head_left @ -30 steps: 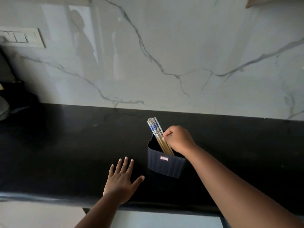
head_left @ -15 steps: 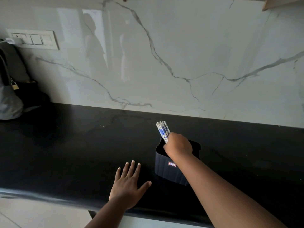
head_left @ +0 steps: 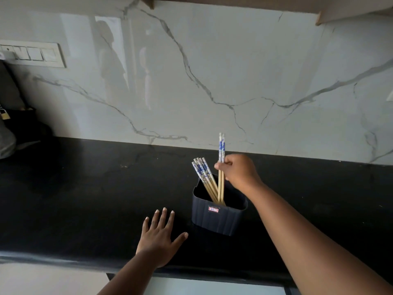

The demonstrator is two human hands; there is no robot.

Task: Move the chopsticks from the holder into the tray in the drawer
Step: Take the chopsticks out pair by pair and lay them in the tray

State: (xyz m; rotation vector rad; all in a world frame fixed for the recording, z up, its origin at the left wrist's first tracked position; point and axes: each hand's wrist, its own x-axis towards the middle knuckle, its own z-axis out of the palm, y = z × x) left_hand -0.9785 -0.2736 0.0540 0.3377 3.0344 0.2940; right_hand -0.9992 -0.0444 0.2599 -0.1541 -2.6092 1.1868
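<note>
A dark ribbed holder (head_left: 219, 218) stands on the black counter (head_left: 85, 199). Several wooden chopsticks (head_left: 202, 173) with blue-and-white tops lean to the left inside it. My right hand (head_left: 238, 171) grips a pair of chopsticks (head_left: 221, 150) and holds them upright, their lower ends still inside the holder. My left hand (head_left: 159, 239) lies flat on the counter, fingers spread, just left of the holder. The drawer and its tray are not in view.
A white marble backsplash (head_left: 212, 71) rises behind the counter. A switch plate (head_left: 32, 54) is on the wall at the far left, above a dark bag (head_left: 12, 124) on the counter. The counter's front edge (head_left: 63, 258) runs below my left hand.
My right hand has separated a pair of chopsticks from the bunch and raised it partly out of the holder. The left hand has stayed flat on the counter.
</note>
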